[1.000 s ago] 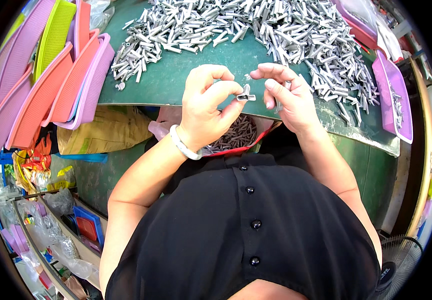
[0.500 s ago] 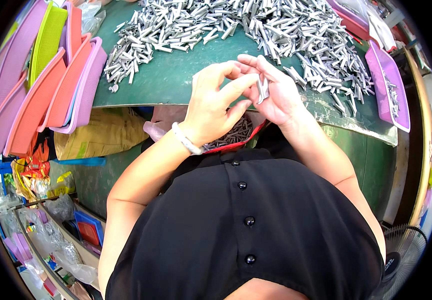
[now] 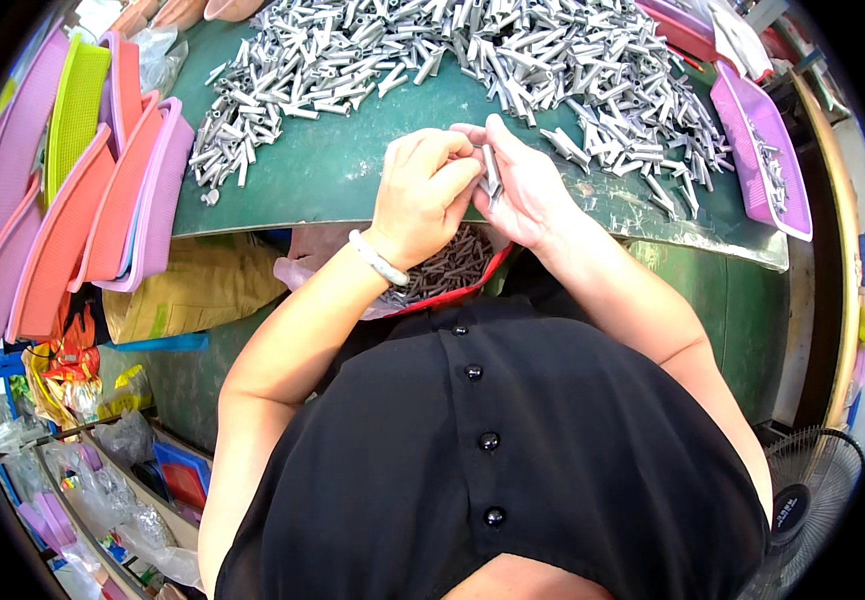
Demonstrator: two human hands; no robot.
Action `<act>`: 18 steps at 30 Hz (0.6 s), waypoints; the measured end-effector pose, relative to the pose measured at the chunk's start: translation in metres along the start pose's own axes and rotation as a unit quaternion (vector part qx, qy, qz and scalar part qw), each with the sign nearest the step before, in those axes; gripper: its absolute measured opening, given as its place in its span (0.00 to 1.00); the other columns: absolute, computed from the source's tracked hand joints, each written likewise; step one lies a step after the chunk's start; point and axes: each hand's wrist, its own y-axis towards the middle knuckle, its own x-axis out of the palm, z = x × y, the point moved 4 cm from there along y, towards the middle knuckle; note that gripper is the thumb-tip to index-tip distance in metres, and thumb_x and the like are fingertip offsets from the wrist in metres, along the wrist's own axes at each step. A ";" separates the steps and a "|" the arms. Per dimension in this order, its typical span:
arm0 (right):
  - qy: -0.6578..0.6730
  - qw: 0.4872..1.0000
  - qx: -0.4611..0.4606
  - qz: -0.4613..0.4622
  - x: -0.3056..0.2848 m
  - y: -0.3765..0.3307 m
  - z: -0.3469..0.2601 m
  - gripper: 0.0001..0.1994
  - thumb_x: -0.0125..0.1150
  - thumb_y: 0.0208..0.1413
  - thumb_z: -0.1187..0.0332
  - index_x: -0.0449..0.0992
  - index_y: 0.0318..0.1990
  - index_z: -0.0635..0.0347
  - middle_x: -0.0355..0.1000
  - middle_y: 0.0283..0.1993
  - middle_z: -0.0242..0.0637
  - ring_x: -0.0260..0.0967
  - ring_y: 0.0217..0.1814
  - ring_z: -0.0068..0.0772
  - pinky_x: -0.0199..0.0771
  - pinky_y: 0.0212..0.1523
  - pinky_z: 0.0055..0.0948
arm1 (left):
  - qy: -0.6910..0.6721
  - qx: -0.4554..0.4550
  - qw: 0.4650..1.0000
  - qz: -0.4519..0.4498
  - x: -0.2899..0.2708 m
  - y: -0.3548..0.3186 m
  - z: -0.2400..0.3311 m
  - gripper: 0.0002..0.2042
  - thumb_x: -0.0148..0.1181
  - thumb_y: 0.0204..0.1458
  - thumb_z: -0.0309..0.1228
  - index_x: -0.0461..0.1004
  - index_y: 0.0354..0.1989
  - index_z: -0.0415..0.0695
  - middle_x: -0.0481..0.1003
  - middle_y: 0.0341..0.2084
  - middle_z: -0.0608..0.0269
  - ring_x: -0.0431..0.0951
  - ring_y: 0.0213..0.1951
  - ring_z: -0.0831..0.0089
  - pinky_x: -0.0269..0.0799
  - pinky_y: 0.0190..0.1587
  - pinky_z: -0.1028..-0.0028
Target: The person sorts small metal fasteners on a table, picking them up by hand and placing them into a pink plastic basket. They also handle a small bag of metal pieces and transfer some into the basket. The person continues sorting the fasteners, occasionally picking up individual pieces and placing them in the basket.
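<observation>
My two hands meet over the near edge of the green table. My right hand (image 3: 530,195), palm turned up, holds a small grey metal-looking tube piece (image 3: 492,172) across its fingers. My left hand (image 3: 420,185), with a white bangle at the wrist, is pinched closed against the right fingers, beside that piece. Whatever lies between the left fingertips is hidden. Beyond the hands spreads a big heap of similar grey tube pieces (image 3: 372,62). Under the hands, below the table edge, a red-rimmed container (image 3: 497,268) holds many small dark brown pieces (image 3: 452,262).
Purple, coral and green plastic baskets (image 3: 82,215) are stacked at the left. A purple basket (image 3: 790,205) with some grey pieces stands on the table's right end. A tan sack (image 3: 192,285) is below the table at left, and a black fan (image 3: 802,505) at lower right.
My left fingers, spread over the right palm before, have closed into a pinch at the right fingertips. The grey piece stands more upright. The view has shifted slightly.
</observation>
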 end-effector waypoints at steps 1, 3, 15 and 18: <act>0.018 0.999 0.011 -0.034 -0.006 0.002 -0.003 0.23 0.40 0.61 0.51 0.64 0.47 0.66 0.69 0.35 0.36 0.69 0.35 0.26 0.72 0.38 0.25 | 0.024 0.005 1.000 -0.014 -0.001 0.001 0.000 0.12 0.60 0.37 0.21 0.74 0.33 0.43 0.72 0.34 0.64 0.71 0.38 0.64 0.63 0.42 0.67; 0.044 0.997 0.024 -0.066 -0.007 0.004 -0.002 0.24 0.39 0.61 0.50 0.64 0.47 0.65 0.69 0.34 0.36 0.68 0.34 0.26 0.72 0.37 0.24 | 0.040 0.005 0.999 -0.023 -0.003 -0.001 0.003 0.14 0.60 0.35 0.21 0.74 0.35 0.44 0.72 0.35 0.65 0.71 0.39 0.65 0.62 0.44 0.67; -0.040 0.995 0.050 -0.076 0.012 -0.002 0.004 0.34 0.33 0.57 0.39 0.62 0.51 0.65 0.68 0.42 0.34 0.67 0.44 0.25 0.66 0.46 0.26 | 0.015 0.021 0.999 -0.038 -0.006 -0.006 -0.008 0.12 0.64 0.34 0.25 0.72 0.30 0.43 0.70 0.33 0.63 0.69 0.41 0.60 0.62 0.45 0.64; -0.088 0.994 0.035 -0.052 0.015 -0.008 -0.005 0.33 0.34 0.58 0.41 0.62 0.53 0.65 0.68 0.44 0.35 0.64 0.47 0.27 0.64 0.50 0.29 | -0.019 0.012 1.000 0.004 -0.008 -0.003 -0.010 0.11 0.63 0.36 0.23 0.71 0.30 0.41 0.70 0.33 0.60 0.70 0.40 0.58 0.64 0.43 0.64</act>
